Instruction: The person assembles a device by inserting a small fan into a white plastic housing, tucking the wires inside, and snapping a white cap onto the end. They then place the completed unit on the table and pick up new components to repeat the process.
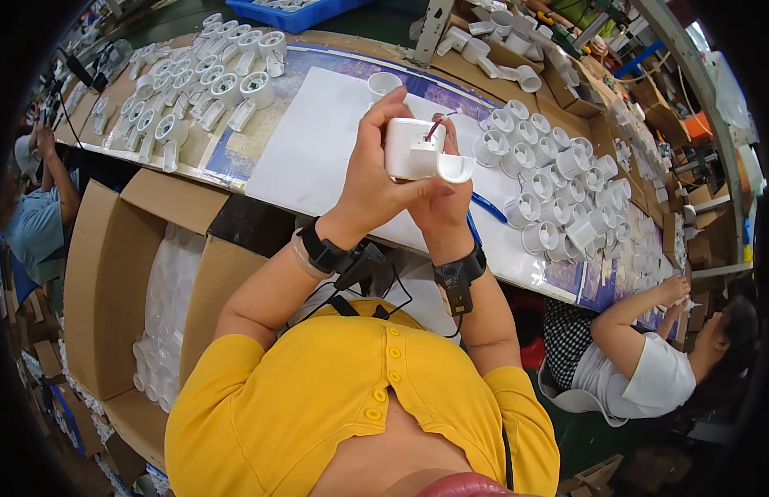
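A white plastic housing [407, 151] with a small curved arm is held up above the worktable. My left hand [369, 178] wraps around its left side, the thumb running beneath it. My right hand [447, 203] closes on its right side, and the fingers are partly hidden behind the piece. A short dark wire [435, 128] comes out of the housing, ending in a small pale connector near my right fingertips. Just beyond my hands stands a white cup-shaped part [383, 84]. Partly hidden by my right wrist, a blue-handled tool [489, 208] lies on the table.
Several white cup-shaped parts [558, 178] crowd the table's right side. At the left stand rows of housings [223, 89] with green inside. An open cardboard box [111, 290] with bagged white parts is at my left. A co-worker [633, 364] sits at right, another person [38, 224] at left.
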Demonstrator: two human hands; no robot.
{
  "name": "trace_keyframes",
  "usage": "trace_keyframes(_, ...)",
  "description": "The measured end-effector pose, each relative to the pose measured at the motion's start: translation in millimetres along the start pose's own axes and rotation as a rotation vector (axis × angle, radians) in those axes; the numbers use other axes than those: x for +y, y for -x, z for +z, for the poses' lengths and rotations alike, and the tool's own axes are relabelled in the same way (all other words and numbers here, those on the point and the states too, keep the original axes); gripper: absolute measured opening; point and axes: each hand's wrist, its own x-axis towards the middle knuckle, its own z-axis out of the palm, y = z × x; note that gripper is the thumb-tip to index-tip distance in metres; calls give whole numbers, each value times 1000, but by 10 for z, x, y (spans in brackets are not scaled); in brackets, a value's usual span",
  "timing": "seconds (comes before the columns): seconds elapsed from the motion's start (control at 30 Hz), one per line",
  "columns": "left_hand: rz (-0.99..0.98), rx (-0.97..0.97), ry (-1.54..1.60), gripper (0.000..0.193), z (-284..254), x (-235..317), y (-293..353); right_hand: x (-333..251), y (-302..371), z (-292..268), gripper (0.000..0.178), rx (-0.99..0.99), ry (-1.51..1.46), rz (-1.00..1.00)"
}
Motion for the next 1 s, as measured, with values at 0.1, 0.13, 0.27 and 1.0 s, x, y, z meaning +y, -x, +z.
trace_keyframes(0.1,26,-38,-132,80,-45,-66,22,18,-17,-110,26,74,19,64)
trace_keyframes(0.13,55,-51,-183,80,-61,-87,24,25,-23,-149,26,76,20,67)
trace_keyframes(0.27,122,-65,-318,81,-112,-125,27,48,-70,-225,26,72,-26,112)
trace_keyframes(1.0,-836,-437,146,72,-949,344,145,48,-101,240,38,-331,1219,-234)
